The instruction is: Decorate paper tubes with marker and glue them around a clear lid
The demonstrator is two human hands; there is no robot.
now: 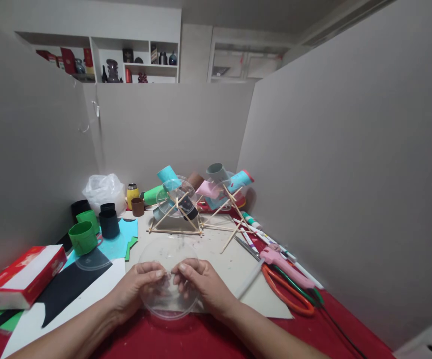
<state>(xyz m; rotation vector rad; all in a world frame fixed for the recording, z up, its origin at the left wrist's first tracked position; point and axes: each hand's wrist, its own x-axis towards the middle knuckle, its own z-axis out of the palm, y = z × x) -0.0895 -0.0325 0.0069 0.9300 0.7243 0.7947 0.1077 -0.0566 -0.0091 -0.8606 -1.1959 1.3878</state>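
Note:
A round clear plastic lid [169, 309] is tilted toward me above the front of the grey board. My left hand [139, 284] is closed at its left side, with thumb and forefinger pinched near the middle of the disc. From the other side, my right hand [201, 281] pinches close to the same spot, its fingertips almost meeting the left ones. Whether something tiny sits between the fingertips is hard to see. Beyond the hands stands a wheel model [176, 197] of clear discs, wooden sticks and coloured paper cups. A second such wheel model [225, 199] is to its right.
At left are green paper cups [83, 238], a dark cup [108, 223], another clear lid [92, 259], black paper [77, 284] and a red tissue pack [25, 276]. Scissors [288, 294], a pink glue gun [285, 267] and markers [275, 244] lie right. Grey partitions [350, 174] enclose the table.

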